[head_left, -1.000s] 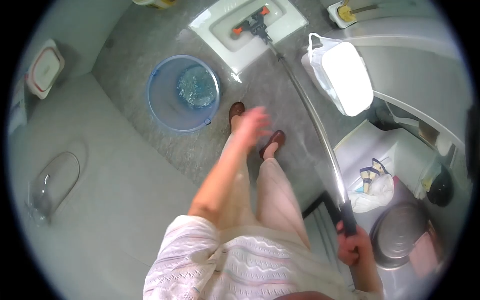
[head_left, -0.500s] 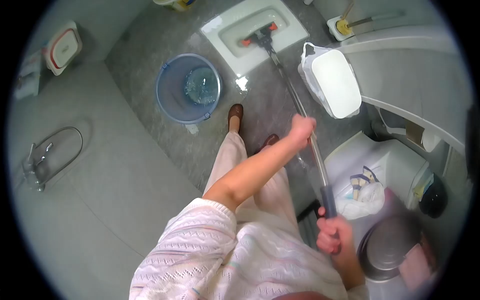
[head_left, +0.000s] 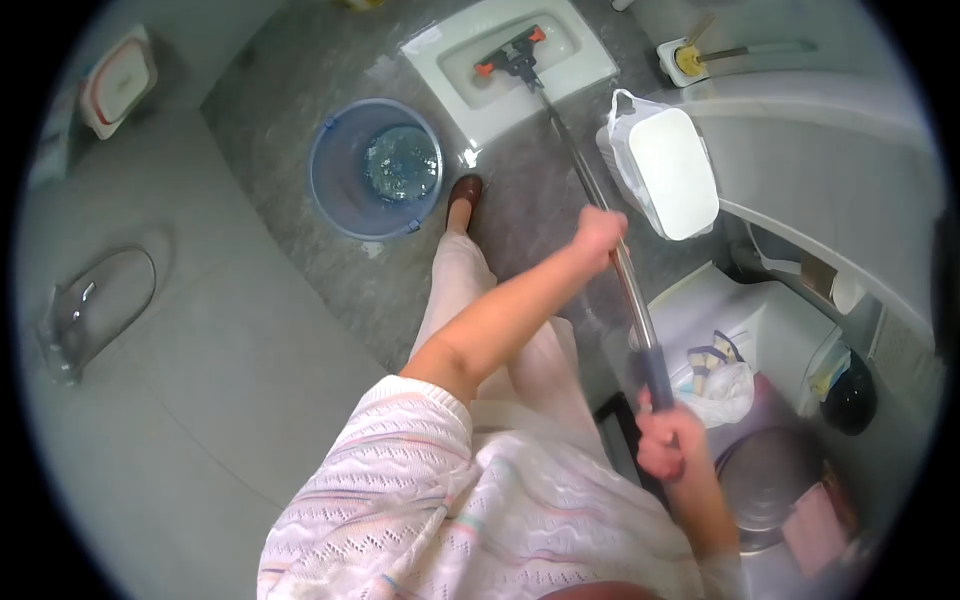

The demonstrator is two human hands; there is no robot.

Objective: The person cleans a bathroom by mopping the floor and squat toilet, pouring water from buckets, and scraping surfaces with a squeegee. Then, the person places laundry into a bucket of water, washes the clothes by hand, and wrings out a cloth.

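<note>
My left hand [head_left: 600,236] is wrapped round the metal pole of a long-handled mop [head_left: 572,150], about midway along it. Lower down, my right hand [head_left: 668,440] grips the dark handle end of the same pole. At the far end, the dark head with orange tips [head_left: 511,55] lies over the basin of the white squat toilet [head_left: 488,118]. A blue bucket [head_left: 335,180] with water in it stands on the grey floor to the left of the pole.
A white lined bin [head_left: 676,172] stands right of the pole. Beyond it a brush holder [head_left: 684,62] sits by the wall. At the lower right are a white plastic bag [head_left: 722,392] and a round metal basin [head_left: 765,485]. A shower tap [head_left: 70,320] is on the left wall.
My left hand has come from the open air beside my leg onto the pole and closed round it. The mop head has shifted slightly over the toilet, and the camera view has moved.
</note>
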